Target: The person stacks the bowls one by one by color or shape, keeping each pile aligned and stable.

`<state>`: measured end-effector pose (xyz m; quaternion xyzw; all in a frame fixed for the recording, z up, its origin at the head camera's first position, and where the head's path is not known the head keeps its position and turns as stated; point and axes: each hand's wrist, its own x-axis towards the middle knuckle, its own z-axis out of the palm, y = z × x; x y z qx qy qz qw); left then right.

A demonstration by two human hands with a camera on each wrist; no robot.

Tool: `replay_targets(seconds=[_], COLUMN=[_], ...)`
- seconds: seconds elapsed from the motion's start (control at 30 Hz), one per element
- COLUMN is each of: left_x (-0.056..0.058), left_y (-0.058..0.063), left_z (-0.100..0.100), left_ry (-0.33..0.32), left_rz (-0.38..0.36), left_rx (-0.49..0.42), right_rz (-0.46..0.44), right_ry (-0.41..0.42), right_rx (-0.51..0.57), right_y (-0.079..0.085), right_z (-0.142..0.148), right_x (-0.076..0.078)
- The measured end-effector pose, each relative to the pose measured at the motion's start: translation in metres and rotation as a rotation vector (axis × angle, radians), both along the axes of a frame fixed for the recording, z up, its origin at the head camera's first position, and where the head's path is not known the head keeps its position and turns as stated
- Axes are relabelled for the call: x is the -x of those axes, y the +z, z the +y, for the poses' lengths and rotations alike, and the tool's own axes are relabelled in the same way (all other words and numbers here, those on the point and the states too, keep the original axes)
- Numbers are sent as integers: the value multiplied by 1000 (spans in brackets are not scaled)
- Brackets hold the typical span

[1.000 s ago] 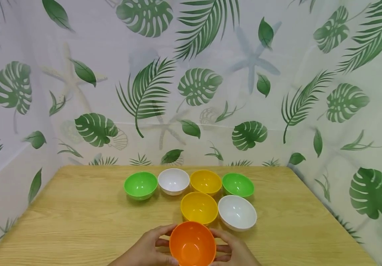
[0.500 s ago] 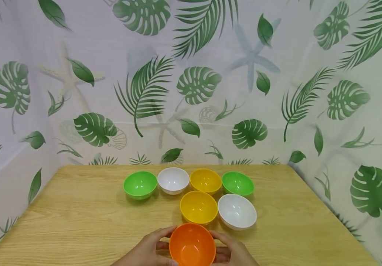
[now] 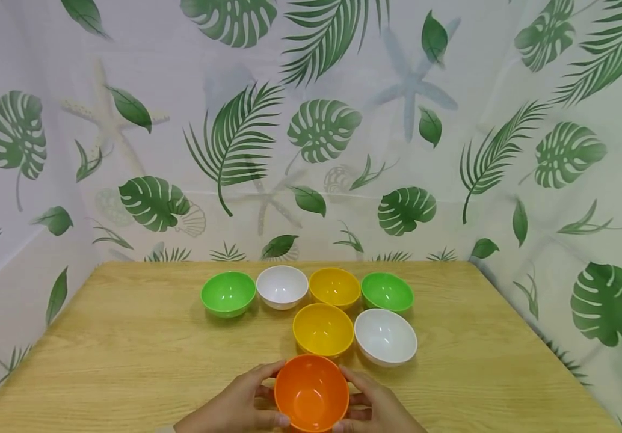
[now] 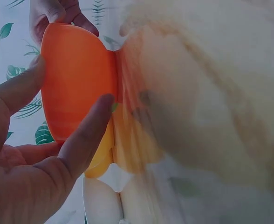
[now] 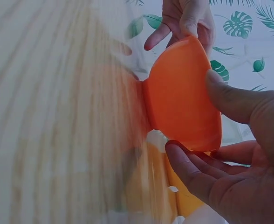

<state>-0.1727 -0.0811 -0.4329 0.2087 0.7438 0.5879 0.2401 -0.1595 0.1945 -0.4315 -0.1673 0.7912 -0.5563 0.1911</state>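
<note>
An orange bowl [image 3: 311, 394] stands upright at the near side of the table, held from both sides. My left hand [image 3: 240, 400] grips its left side, the thumb at the near rim and the fingers curved along the outer wall. On the opposite side my right hand [image 3: 378, 403] holds it the same way. In the left wrist view, the orange bowl's foot [image 4: 113, 77] meets its reflection on the glossy tabletop. The right wrist view shows a thumb at the rim of the orange bowl [image 5: 181, 93] and fingers below. Just beyond it sits a yellow bowl [image 3: 323, 329].
A white bowl [image 3: 385, 338] stands right of the nearer yellow bowl. Behind them runs a row: a green bowl [image 3: 228, 294], a white bowl [image 3: 282, 287], a yellow bowl [image 3: 335, 287] and another green bowl [image 3: 387, 291]. A leaf-patterned sheet surrounds the wooden table [image 3: 127, 349].
The head view has tipped slightly downward, so everything sits a little higher in it. Both hands keep their hold on the orange bowl, and the other bowls stay where they were.
</note>
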Motion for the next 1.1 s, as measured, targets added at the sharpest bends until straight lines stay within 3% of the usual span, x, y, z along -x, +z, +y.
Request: replay_targets(seconds=[0.07, 0.5, 0.63, 0.8, 0.9, 1.0, 1.1], left_x=[1, 2, 3, 1, 2, 6, 11], left_y=[1, 0, 0, 1, 2, 4, 8], left_z=[-1, -1, 0, 1, 0, -1, -1], left_ry=[-6, -30, -20, -4, 4, 25, 77], left_rz=[34, 71, 25, -42, 12, 153, 261], left_rx=[7, 15, -24, -42, 4, 57, 38], right_rz=[5, 0, -30, -2, -11, 3, 74], right_ry=[6, 38, 15, 16, 26, 20, -22], right_rx=[0, -20, -21, -55, -57, -74, -95], right_y=[1, 2, 2, 2, 6, 12, 18], right_z=[0, 2, 1, 1, 1, 0, 0], right_x=[0, 2, 2, 0, -1, -2, -2])
